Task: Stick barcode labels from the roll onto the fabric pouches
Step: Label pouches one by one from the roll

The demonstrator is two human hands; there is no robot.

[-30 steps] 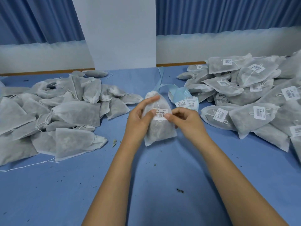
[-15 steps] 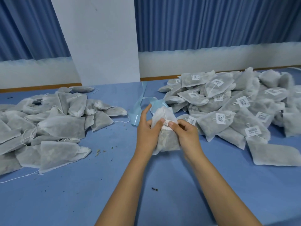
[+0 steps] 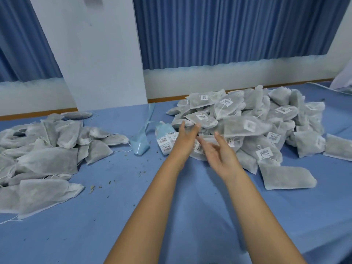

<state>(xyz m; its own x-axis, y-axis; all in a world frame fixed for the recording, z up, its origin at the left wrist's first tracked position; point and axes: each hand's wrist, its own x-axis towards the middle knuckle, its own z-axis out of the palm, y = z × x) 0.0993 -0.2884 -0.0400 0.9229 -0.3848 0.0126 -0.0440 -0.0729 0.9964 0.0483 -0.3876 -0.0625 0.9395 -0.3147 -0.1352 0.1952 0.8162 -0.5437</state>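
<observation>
Both my hands are empty above the blue table. The fingers of my left hand [image 3: 185, 140] are straight, and my right hand [image 3: 219, 155] has its fingers spread. Just beyond them a blurred pouch [image 3: 245, 127] with a white label is over the right-hand pile of labelled pouches [image 3: 282, 113], apart from both hands. The barcode label roll [image 3: 167, 139] lies just left of my left hand, its blue backing strip [image 3: 141, 144] trailing to the left. A pile of pouches without labels [image 3: 47, 153] lies at the left.
The blue cloth-covered table [image 3: 171, 216] carries small dry leaf bits near the middle. A white pillar [image 3: 91, 54] and blue curtains stand behind the table. One pouch [image 3: 287, 177] lies alone at the near edge of the right pile.
My hands held a pouch and pressed its label on. Both have now let go and spread open, and the pouch has moved right over the labelled pile. My view has turned right.
</observation>
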